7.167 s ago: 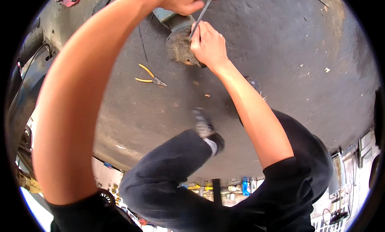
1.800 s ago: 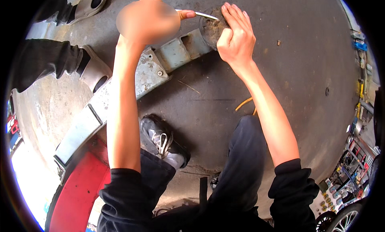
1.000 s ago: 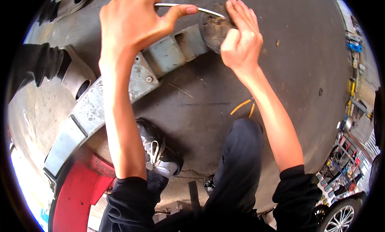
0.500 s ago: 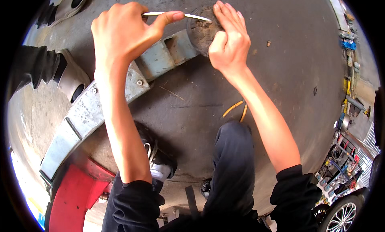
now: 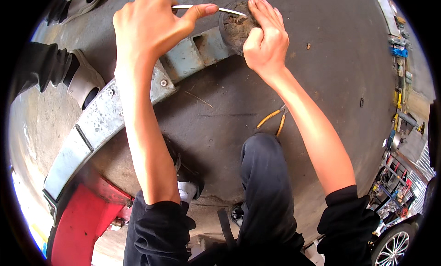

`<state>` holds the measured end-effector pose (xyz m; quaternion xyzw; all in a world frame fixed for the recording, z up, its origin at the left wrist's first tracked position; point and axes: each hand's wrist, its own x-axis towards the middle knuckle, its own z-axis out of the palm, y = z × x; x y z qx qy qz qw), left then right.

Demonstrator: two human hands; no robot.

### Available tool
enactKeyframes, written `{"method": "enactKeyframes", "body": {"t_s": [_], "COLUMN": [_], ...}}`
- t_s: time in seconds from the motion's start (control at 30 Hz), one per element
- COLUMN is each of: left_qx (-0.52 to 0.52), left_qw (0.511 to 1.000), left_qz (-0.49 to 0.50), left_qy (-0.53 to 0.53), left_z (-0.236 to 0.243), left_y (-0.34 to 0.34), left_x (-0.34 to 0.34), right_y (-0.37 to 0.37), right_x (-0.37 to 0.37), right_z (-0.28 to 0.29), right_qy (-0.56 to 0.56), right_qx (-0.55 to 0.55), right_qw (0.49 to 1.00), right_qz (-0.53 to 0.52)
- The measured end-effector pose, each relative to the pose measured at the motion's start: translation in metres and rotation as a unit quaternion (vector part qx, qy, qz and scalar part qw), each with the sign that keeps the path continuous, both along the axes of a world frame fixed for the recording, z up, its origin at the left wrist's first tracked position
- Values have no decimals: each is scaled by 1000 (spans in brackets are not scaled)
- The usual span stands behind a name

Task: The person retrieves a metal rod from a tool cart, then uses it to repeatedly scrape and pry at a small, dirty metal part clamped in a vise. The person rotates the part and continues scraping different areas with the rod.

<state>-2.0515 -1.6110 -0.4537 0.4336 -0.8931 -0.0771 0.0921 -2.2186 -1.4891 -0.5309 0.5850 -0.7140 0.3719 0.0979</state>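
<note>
My left hand [image 5: 149, 25] is closed, its thumb stretched along a thin curved white strip [image 5: 233, 11] that looks like a cable tie. The strip's free end reaches over a round, dirt-caked pad [image 5: 235, 34] at the end of a grey metal lift arm [image 5: 183, 61]. Against the pad's right side rests my right hand [image 5: 268, 38], with its fingers stretched out side by side and the thumb bent. Its palm is hidden. Below my right wrist, pliers with yellow handles [image 5: 268, 119] lie on the floor, their jaws partly covered by my forearm.
The lift arm runs down to a red metal part [image 5: 80, 224] at lower left. Another person's shoe [image 5: 85, 80] stands beside it. Tools and parts [image 5: 399, 64] line the right edge, with a car wheel [image 5: 392, 247] at lower right. A small ring [image 5: 361, 102] lies on the floor.
The view has shifted a little, so the hands, strip and pad sit slightly higher and further right. More of the pliers shows. Hold and hand poses look the same.
</note>
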Motion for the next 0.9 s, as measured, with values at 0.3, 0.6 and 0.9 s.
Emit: {"method": "enactKeyframes", "body": {"t_s": [0.3,0.6,0.9], "left_qx": [-58,8,69], "left_qw": [998,981,922], "left_qz": [-24,-192,-344], "left_qy": [22,-13,-163], "left_z": [-10,-2,22], "left_y": [-5,-52,-80], "left_x": [6,-1,7], "right_y": [4,8,-13], "right_x": [-1,11,20], "right_z": [-2,14,36], "right_qy": [-19,-75,-170], "right_qx": [50,33,57], "right_qw": [999,996,983], "right_qz": [-4,-34,-40]}}
